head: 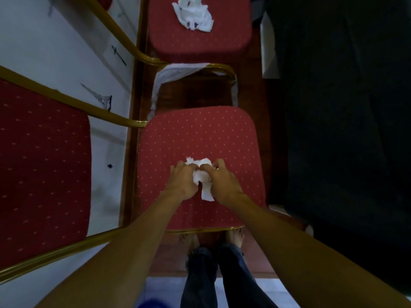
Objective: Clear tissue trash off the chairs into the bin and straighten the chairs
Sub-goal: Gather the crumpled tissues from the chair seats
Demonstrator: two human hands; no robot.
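Presently: left hand [181, 181] and right hand [222, 181], both pinching one crumpled tissue [203, 176] on the near chair [200, 141]; second tissue wad [193, 13] on the far chair [195, 41].

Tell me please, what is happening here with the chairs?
A person gathers crumpled tissue from the near chair's red seat, left hand and right hand both closed on it. Another tissue pile lies untouched on the far chair. No bin is in view.
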